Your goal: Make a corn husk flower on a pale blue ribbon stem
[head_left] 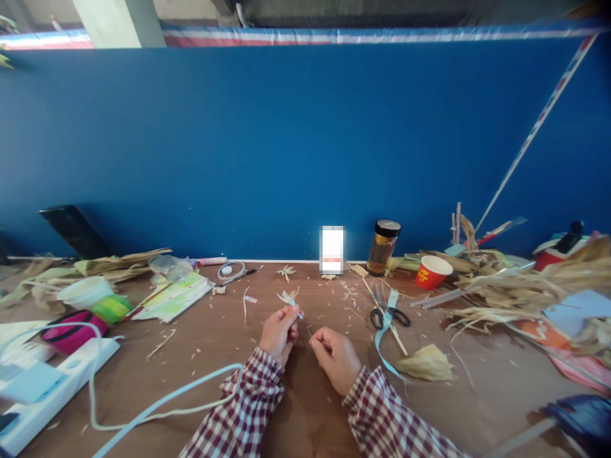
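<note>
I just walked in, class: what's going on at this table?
A person in checked sleeves is working bare-handed. The left hand pinches a small bundle of pale strips with a light blue bit on it. The right hand is apart, fingers curled together; whether it holds a thin strand is unclear. Scissors and a blue ribbon lie on the right, near a dry leaf. Pale scraps dot the table.

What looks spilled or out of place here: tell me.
Pale scraps litter the brown tabletop, densest left of the black scissors, like spilled trimmings. A light-blue ribbon crosses the scissors and curls loosely, which looks untidy.
</note>
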`<state>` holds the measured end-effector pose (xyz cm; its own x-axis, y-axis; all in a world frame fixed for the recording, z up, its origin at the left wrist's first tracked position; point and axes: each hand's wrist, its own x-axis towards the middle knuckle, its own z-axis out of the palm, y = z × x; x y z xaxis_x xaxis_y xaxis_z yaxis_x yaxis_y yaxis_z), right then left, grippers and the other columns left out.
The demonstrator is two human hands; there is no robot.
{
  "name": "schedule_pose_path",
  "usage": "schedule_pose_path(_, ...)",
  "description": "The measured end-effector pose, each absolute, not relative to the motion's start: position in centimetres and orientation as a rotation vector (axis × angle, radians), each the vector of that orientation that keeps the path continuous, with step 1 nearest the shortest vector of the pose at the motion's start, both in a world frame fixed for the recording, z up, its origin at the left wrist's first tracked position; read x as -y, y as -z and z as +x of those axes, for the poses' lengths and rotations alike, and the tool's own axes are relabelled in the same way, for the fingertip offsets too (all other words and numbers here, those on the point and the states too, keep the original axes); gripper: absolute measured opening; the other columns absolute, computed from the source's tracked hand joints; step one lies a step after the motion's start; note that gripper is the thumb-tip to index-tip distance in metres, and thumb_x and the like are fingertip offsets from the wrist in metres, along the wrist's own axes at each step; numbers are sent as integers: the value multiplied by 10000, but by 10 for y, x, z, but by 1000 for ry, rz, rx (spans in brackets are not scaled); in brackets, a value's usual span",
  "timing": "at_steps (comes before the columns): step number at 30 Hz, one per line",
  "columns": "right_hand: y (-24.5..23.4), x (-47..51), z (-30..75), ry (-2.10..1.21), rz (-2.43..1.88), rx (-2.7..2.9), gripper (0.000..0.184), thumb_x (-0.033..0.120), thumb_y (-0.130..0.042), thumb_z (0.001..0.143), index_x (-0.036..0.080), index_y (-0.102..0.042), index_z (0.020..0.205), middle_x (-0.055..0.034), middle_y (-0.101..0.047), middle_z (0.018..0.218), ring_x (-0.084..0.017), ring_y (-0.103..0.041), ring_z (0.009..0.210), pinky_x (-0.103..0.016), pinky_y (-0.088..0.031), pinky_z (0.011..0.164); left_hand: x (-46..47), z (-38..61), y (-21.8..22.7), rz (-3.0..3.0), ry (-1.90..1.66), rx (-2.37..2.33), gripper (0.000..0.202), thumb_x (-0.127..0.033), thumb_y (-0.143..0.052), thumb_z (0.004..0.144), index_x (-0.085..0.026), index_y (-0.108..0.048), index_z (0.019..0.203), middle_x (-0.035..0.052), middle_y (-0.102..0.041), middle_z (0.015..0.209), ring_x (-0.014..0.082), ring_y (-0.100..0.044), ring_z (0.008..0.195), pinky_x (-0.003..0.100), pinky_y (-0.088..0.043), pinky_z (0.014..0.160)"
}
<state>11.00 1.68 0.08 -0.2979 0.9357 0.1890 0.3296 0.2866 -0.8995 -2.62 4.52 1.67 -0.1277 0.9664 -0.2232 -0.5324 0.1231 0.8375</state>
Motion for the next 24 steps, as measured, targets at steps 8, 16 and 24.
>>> schedule_pose_path(8, 0, -17, 110, -1009, -1135, 1787, 204, 296, -426, 846, 169, -496, 702, 51, -414, 509, -81, -374, 459, -187, -273, 446, -45, -26, -16, 573, -1394, -984, 332, -341, -778, 524, -91, -588, 631, -51, -485, 534, -16, -311, 391, 100, -236, 341)
schedule_pose_path(16, 0, -18, 110, -977, -1142, 1798, 202, 292, -434, 843, 169, -504, 700, 51, -412, 508, -83, -372, 464, -190, -274, 454, -45, -26, -16, 587, -1385, -967, 308, -326, -772, 543, -94, -590, 630, -32, -514, 579, -16, -307, 399, 102, -230, 339)
schedule_pose_path(24, 3, -19, 110, -976, -1131, 1801, 199, 292, -432, 846, 168, -511, 712, 49, -415, 524, -83, -371, 473, -191, -275, 458, -45, -27, -15, 586, -1388, -965, 311, -327, -771, 543, -97, -584, 636, -30, -521, 590, -14, -313, 404, 100, -236, 341)
